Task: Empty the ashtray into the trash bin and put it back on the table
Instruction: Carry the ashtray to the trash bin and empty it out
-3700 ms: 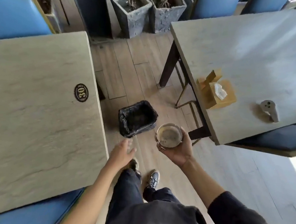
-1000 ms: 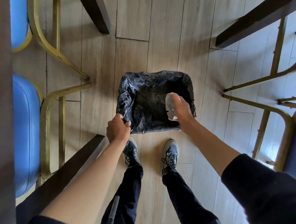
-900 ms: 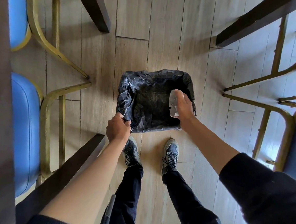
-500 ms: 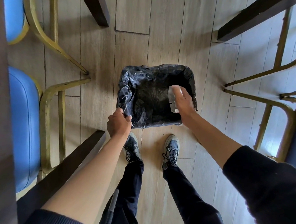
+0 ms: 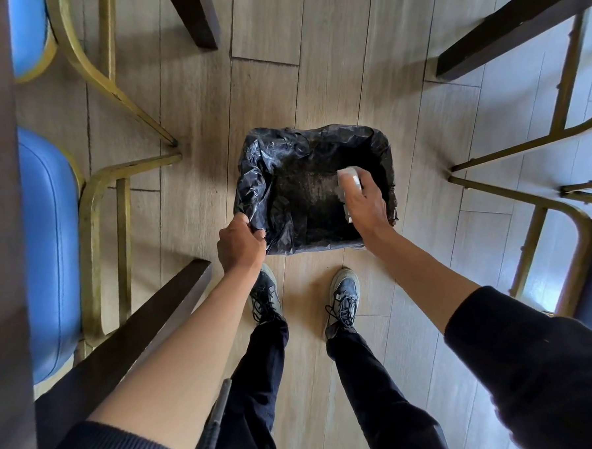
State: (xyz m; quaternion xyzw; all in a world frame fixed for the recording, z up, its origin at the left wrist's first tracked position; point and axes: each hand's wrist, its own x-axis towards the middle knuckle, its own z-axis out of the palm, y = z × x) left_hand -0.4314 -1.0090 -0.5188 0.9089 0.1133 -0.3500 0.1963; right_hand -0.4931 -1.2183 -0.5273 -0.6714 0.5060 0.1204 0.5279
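View from above, the person bent over a trash bin [image 5: 315, 189] that stood on the floor between two tables. The right hand [image 5: 363, 200] was closed around the ashtray [image 5: 348, 178], which was tipped on edge over the right part of the bin's opening, its open side turned toward the bin's interior; whether any ash remained inside could not be told. The left hand [image 5: 240, 242] was clenched on the near-left corner of the bin liner [image 5: 254, 178], pinching the film against the rim. To do this step well, the ashtray was probably best kept low and well inside the opening, turned fully over and tapped lightly, while the left hand kept the bin from sliding and the liner from slumping inward. The ashtray appeared pale, glossy and hard, with a thick rounded rim. The liner was thin black plastic, crinkled and shiny, folded over a roughly square rim with rounded corners; a dull speckled grey patch lay at its bottom. The floor [image 5: 332, 85] was of matt wood-grain planks. Blue padded chair seats [image 5: 48, 237] on curved brass-coloured frames stood at the left, beside dark squared table legs [image 5: 194, 16].
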